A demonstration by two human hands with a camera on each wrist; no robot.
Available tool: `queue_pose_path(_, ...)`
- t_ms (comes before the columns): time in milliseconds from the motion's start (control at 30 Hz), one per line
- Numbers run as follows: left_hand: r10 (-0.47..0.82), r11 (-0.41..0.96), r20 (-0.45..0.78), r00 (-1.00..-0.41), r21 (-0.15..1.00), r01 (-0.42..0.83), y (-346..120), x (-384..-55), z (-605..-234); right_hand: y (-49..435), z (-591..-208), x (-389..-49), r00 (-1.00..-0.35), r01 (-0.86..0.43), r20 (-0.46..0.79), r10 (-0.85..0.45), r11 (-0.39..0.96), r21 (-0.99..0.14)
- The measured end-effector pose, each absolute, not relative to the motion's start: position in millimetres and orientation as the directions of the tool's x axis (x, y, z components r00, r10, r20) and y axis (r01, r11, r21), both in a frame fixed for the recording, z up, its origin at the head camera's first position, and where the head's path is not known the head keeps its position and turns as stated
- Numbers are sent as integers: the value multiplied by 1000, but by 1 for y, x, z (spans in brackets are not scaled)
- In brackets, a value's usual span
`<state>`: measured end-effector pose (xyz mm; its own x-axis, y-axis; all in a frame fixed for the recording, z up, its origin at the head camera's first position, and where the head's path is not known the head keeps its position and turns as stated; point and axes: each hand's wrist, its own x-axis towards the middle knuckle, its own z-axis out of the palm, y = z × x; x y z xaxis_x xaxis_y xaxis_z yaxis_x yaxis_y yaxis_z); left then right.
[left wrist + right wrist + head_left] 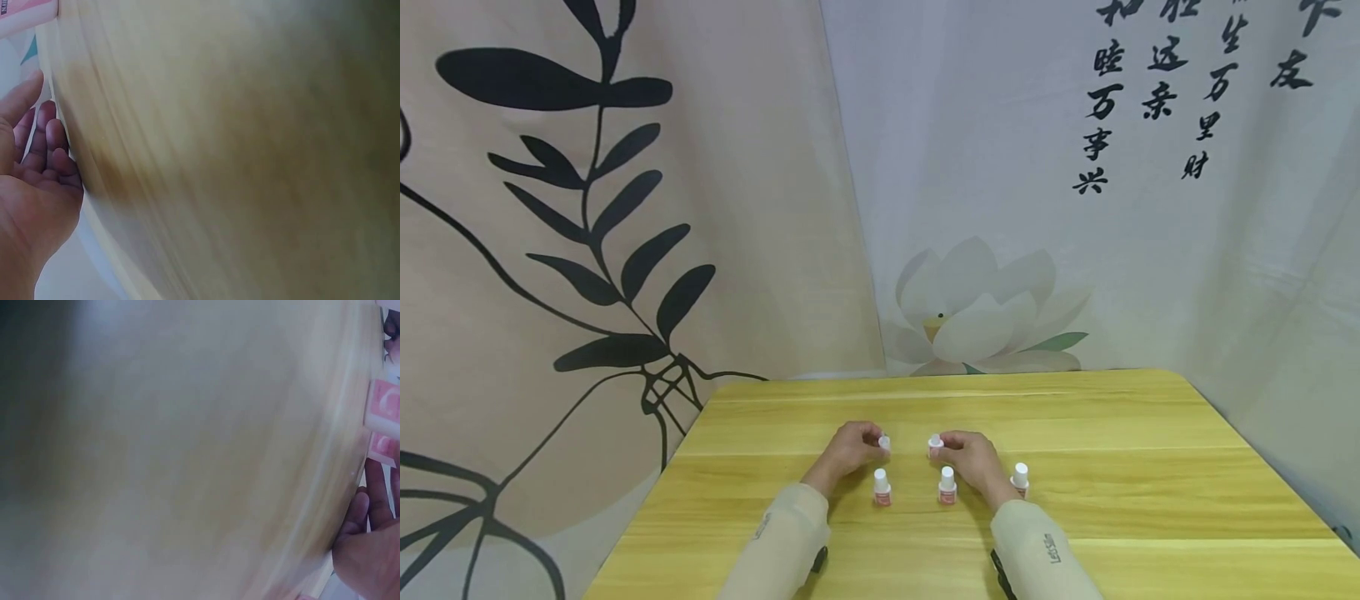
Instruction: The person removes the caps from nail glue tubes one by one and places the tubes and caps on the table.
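In the head view my left hand (852,448) is at the middle of the table, thumb and forefinger around a small white-capped bottle (884,442), its lower part hidden by the thumb. Level with it, my right hand (973,458) pinches another small white bottle (936,445) between thumb and fingers. Nearer me stand two upright bottles with pink labels, a left bottle (882,488) and a middle bottle (947,487). A right-hand bottle (1020,477) stands beside my right wrist, which partly covers it.
The wooden table (1150,500) extends to both sides and ends at its back edge against a hanging cloth (775,208) printed with leaves, a lotus and writing. In the right wrist view a pink-labelled bottle (384,406) stands near the right edge.
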<state>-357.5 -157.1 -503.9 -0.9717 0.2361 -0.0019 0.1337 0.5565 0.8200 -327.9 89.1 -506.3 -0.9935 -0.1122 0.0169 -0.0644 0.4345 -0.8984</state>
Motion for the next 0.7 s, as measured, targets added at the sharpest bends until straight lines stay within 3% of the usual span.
queue_pose_path(700,254,593,63,-965,778,207,-157,-358,-506,89,-506,-327,-993,-65,15,-115,438,-896)
